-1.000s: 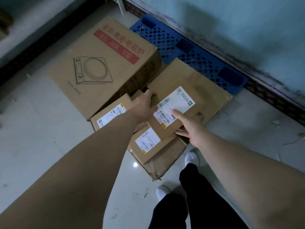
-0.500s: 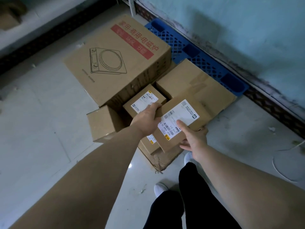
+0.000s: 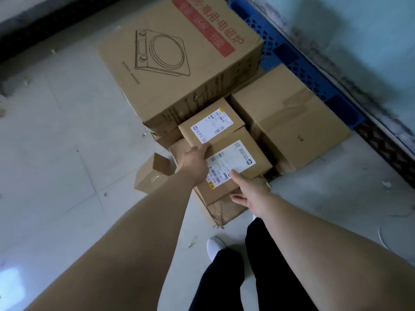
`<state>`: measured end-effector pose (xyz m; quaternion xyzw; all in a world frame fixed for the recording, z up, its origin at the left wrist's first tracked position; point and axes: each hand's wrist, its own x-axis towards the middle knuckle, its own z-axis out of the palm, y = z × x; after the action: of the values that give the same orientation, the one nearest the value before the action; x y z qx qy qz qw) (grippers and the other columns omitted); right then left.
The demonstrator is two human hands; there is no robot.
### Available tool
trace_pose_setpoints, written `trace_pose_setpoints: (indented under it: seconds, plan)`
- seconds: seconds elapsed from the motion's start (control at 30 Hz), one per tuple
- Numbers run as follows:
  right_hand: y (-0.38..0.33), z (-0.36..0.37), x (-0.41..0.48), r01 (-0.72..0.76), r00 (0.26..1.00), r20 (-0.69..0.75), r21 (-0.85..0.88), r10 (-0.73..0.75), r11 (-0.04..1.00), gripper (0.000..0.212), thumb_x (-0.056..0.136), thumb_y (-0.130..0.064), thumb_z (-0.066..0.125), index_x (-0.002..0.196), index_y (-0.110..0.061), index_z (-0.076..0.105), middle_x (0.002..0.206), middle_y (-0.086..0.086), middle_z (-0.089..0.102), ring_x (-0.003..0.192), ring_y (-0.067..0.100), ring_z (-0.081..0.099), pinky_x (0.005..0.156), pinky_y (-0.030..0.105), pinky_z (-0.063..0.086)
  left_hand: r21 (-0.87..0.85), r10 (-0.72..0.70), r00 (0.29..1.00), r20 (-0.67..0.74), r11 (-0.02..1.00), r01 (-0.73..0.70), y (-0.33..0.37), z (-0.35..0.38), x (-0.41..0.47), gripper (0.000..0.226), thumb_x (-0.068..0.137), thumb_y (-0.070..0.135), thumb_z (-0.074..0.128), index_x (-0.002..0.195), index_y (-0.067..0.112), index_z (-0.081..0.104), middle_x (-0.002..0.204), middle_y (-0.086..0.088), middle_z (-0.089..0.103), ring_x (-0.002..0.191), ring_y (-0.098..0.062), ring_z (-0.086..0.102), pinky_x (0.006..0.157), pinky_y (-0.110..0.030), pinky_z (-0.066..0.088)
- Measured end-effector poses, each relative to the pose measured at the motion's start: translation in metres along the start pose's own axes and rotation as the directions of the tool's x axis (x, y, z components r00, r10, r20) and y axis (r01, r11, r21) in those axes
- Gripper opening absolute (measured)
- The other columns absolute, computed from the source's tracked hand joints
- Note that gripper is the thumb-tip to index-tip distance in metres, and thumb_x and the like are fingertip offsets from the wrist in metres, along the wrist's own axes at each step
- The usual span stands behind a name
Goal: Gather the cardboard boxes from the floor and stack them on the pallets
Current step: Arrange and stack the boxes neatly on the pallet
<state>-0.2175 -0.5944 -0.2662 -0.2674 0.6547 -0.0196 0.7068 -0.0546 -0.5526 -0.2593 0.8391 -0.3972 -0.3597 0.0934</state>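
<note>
Person stooping over cardboard boxes on a pale tiled floor, both hands on one labelled parcel.

A blue pallet (image 3: 314, 70) lies along the wall at upper right, not yet stacked where it shows. A large printed box (image 3: 179, 63) and a plain taped box (image 3: 289, 117) sit against it. At centre frame the labelled box (image 3: 244, 151) lies over a crumpled carton (image 3: 226, 209), label up, with its long axis running lower left to upper right. The left hand (image 3: 193, 162) grasps its upper-left edge. The right hand (image 3: 251, 191) pinches the near corner, thumb on the label, likely steadying it for a lift. A smaller labelled box (image 3: 211, 124) touches it beyond, and a small open box (image 3: 152, 173) stands to the left.
</note>
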Motion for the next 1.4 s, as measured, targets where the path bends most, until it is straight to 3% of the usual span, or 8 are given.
trace_pose_setpoints:
  seconds: [0.13,0.27,0.53,0.67,0.87,0.93,1.23,1.4]
  plan:
    - [-0.006,-0.002,-0.017,-0.02,0.998,0.051,-0.203,0.031,0.979,0.072,0.075,-0.043,0.08,0.135,-0.021,0.045,0.137,0.007,0.053,0.104,0.03,0.066,0.087,0.041,0.057,-0.025,-0.071,0.992,-0.101,0.997,0.069,-0.007,-0.011,-0.015,0.059,0.094,0.006,0.042,0.148,0.028,0.034,0.152,-0.004,0.034,0.136,-0.029,0.036,0.105,-0.046,0.042]
    - [-0.004,-0.003,-0.046,-0.049,0.996,0.056,-0.385,0.076,0.922,0.056,0.088,-0.03,0.07,0.135,-0.011,0.047,0.135,0.017,0.053,0.11,0.029,0.063,0.091,0.04,0.053,-0.099,-0.095,0.99,-0.106,0.992,0.084,-0.009,-0.033,-0.046,0.038,0.1,0.022,0.043,0.136,0.027,0.052,0.137,-0.005,0.053,0.117,-0.027,0.055,0.09,-0.037,0.052]
    - [0.005,-0.009,-0.106,-0.039,0.997,0.044,-0.5,0.07,0.865,0.028,0.101,-0.012,0.047,0.126,-0.003,0.053,0.125,0.013,0.064,0.118,0.024,0.061,0.101,0.038,0.045,-0.142,-0.102,0.985,-0.142,0.986,0.081,-0.018,-0.043,-0.133,0.037,0.096,0.011,0.041,0.125,0.021,0.062,0.129,-0.003,0.06,0.109,-0.022,0.058,0.083,-0.028,0.049]
    - [0.025,-0.006,-0.114,0.001,0.998,0.054,-0.534,0.034,0.845,0.02,0.098,-0.011,0.051,0.116,-0.007,0.058,0.094,0.005,0.067,0.097,0.019,0.065,0.096,0.035,0.045,-0.24,-0.195,0.971,-0.137,0.958,0.159,-0.027,-0.027,-0.168,0.035,0.099,0.01,0.042,0.129,0.016,0.059,0.131,-0.006,0.057,0.099,-0.019,0.053,0.077,-0.027,0.044]
    - [0.065,0.014,-0.119,0.072,0.995,0.099,-0.557,-0.02,0.828,0.008,0.098,-0.01,0.05,0.1,-0.011,0.058,0.078,0.0,0.06,0.067,0.009,0.059,0.074,0.028,0.048,-0.261,-0.277,0.951,-0.136,0.936,0.236,-0.058,-0.004,-0.21,0.038,0.099,0.015,0.047,0.136,0.016,0.051,0.139,-0.007,0.052,0.121,-0.025,0.053,0.086,-0.025,0.041]
    - [0.073,0.035,-0.124,0.063,0.993,0.115,-0.572,0.003,0.818,0.008,0.099,-0.011,0.049,0.101,-0.011,0.057,0.075,0.001,0.059,0.064,0.009,0.058,0.062,0.024,0.042,-0.228,-0.289,0.951,-0.108,0.939,0.26,-0.076,-0.008,-0.219,0.042,0.098,0.017,0.049,0.14,0.015,0.046,0.141,-0.008,0.049,0.119,-0.028,0.054,0.087,-0.028,0.044]
    - [0.093,0.244,-0.098,0.145,0.987,0.145,-0.563,-0.076,0.814,0.014,0.096,-0.011,0.047,0.107,-0.012,0.056,0.076,0.0,0.06,0.062,0.01,0.06,0.059,0.025,0.039,-0.126,-0.352,0.934,-0.06,0.931,0.343,-0.247,-0.097,-0.202,0.052,0.094,0.019,0.056,0.143,0.015,0.04,0.146,-0.008,0.045,0.127,-0.028,0.048,0.101,-0.037,0.044]
    - [0.11,0.355,-0.069,0.121,0.989,0.139,-0.585,-0.048,0.802,0.014,0.093,-0.006,0.051,0.083,-0.015,0.055,0.089,0.006,0.061,0.068,0.016,0.058,0.058,0.022,0.039,-0.128,-0.41,0.912,0.015,0.904,0.408,-0.353,-0.152,-0.171,0.055,0.091,0.02,0.058,0.143,0.015,0.04,0.143,-0.006,0.047,0.119,-0.029,0.055,0.097,-0.038,0.048]
